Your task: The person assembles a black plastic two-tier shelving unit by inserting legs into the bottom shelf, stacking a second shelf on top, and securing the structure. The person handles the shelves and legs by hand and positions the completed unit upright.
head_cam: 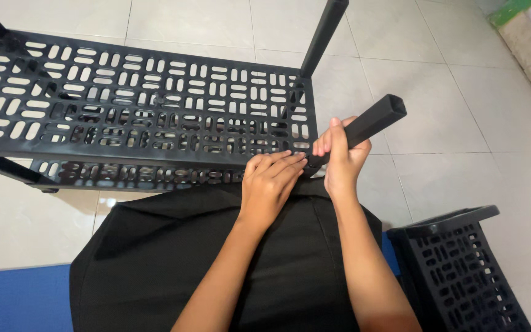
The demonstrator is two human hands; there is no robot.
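Your right hand is clamped around a black square leg tube, which slants up toward the right of centre, its lower end meeting the near right corner of the black slotted shelf panel. Your left hand lies flat with its fingers together, pressing on that corner, apparently to steady it while the tube seats. Another post already stands at the far corner, top centre. A spare slotted panel leans at the lower right on the tiled floor.
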